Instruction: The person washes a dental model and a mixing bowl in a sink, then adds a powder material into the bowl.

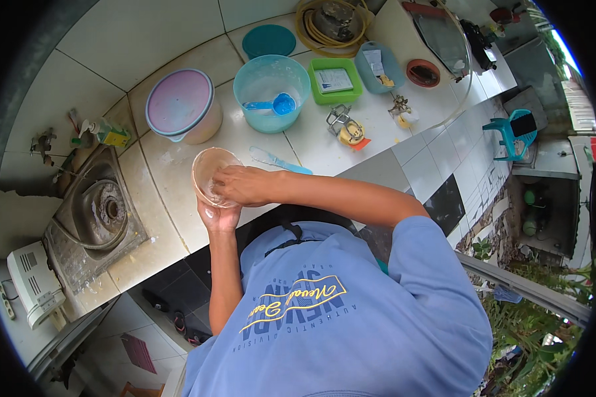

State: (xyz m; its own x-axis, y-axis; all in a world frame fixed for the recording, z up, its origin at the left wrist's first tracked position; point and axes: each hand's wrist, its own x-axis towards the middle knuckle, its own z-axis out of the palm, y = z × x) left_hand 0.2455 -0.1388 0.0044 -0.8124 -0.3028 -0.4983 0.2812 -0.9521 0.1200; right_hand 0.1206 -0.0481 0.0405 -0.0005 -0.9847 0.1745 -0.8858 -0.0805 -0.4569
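My left hand (220, 217) grips a beige plastic bowl (200, 173) from underneath, tilting it near the counter's front edge. White smears mark that hand. Inside the bowl's mouth is my right hand (245, 185), its fingers curled inward; whatever they hold is hidden. A pale blue spatula (281, 161) lies on the counter just beyond the right wrist. Behind it stands a translucent turquoise tub (271, 76) with a blue scoop (283, 104) inside. To its left is a round container with a pink lid (179, 99).
A steel sink (89, 218) is at the left, with a soap bottle (112, 134) behind. A green basket (336, 81), a blue tray (379, 67) and a metal mould with yellow bits (348, 128) stand right of the tub. A yellow hose (309, 30) coils at the back.
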